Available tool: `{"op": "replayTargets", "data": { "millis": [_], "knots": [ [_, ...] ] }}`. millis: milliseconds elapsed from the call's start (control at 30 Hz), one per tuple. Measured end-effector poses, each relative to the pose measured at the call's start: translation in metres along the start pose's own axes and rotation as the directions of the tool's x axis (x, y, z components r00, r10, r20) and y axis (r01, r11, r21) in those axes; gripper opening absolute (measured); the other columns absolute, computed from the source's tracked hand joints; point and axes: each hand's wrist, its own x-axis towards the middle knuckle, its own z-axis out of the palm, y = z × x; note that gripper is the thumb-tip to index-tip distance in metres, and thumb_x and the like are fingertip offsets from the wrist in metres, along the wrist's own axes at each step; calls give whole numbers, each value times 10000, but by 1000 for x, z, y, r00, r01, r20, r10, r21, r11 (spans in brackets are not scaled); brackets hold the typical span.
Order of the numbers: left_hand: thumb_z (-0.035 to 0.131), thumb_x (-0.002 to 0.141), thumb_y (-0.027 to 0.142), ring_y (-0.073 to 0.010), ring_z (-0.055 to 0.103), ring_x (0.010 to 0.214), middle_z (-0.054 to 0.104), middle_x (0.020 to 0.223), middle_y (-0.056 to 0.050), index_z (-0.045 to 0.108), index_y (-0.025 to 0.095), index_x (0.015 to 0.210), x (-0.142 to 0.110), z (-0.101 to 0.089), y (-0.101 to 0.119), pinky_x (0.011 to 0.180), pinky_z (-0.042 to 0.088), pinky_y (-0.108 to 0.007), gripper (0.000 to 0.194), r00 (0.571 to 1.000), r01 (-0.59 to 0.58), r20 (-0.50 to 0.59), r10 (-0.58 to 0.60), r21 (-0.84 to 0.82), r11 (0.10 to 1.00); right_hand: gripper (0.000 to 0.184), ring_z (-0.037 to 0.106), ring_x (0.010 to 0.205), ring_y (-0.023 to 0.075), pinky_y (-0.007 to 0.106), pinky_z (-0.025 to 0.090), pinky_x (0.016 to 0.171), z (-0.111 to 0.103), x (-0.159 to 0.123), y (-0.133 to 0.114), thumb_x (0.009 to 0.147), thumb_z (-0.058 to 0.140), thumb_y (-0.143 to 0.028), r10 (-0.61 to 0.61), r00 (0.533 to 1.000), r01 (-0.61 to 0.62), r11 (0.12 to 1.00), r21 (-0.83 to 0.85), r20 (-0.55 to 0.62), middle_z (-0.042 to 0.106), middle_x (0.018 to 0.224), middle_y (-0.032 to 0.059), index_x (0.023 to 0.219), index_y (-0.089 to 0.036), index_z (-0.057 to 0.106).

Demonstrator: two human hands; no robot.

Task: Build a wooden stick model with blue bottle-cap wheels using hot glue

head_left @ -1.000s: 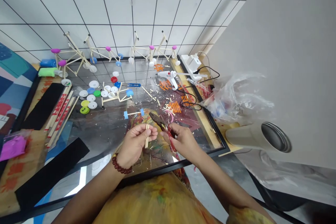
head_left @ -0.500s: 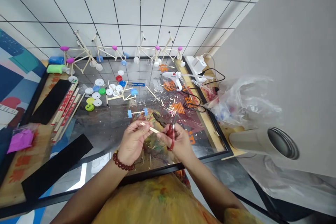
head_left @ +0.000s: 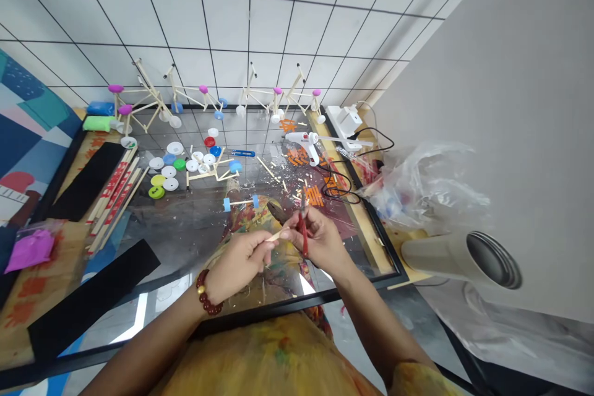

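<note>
Left hand (head_left: 236,265): near side, left; thumb and fingers pinched on a pale stick (head_left: 273,236).
Stick: visible length short, bridging the two hands; long axis from near left to far right.
Right hand (head_left: 321,240): right of stick; fingertips at its right end, palm closed around a red-handled tool (head_left: 305,239). Both hands at the stick, neither clearly nearer.
Tool: right of stick, handles crosswise to it; jaw spread cannot be told behind the fingers.
Axle (head_left: 241,203), blue-ended: beyond the hands, left.
Glue gun (head_left: 307,145): farther, right.
</note>
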Motion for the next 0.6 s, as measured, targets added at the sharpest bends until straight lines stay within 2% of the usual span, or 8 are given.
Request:
{"op": "replayTargets", "data": {
  "millis": [100,167,267,367,467,533,600],
  "knots": [
    [597,883,461,-82,499,450,623,636,4,651,155,893,4,7,-8,481,396,-217,311,988,153,30,-153,-378,913,428,525,672,141,272,439,632,-12,0,3,711,784,-539,9,997,-12,999,-39,-72,596,755,-12,838,-213,538],
    [665,837,468,-63,480,432,630,641,3,652,138,929,6,8,-12,458,372,-196,343,982,181,51,-180,-503,845,448,478,653,127,259,405,618,-20,-3,5,690,798,-540,10,1000,-13,986,-168,-22,552,728,-32,823,-209,527],
    [710,815,453,-54,488,432,650,652,-7,667,130,937,7,7,-12,455,379,-185,348,976,211,83,-200,-575,791,447,403,629,112,243,342,582,-23,-6,6,715,766,-564,12,996,16,953,-303,89,475,676,-56,779,-205,506],
    [739,798,442,-62,524,452,671,666,-19,686,129,951,8,8,-11,465,411,-185,352,971,235,108,-214,-607,760,437,379,613,108,241,310,568,-20,-5,3,765,708,-581,7,994,31,942,-334,112,438,645,-62,739,-207,484],
    [777,764,443,-79,573,488,689,685,-29,698,130,961,8,8,-10,487,455,-191,378,964,258,111,-243,-630,732,422,377,588,101,245,290,560,-17,-2,2,729,758,-536,-13,992,57,929,-366,122,455,630,-66,733,-206,497],
    [797,740,455,-108,632,551,708,719,-43,699,136,968,8,8,-9,535,509,-211,405,953,283,111,-281,-655,701,397,412,594,105,245,319,570,-16,1,3,728,765,-519,-3,995,30,957,-290,96,489,641,-60,751,-204,524],
    [816,716,463,-139,681,620,729,756,-61,700,138,968,8,8,-8,588,552,-235,427,938,323,136,-319,-675,664,378,490,636,119,250,390,608,-12,4,4,745,747,-527,31,999,-29,994,-109,21,560,696,-37,799,-204,559]
  ]
}}
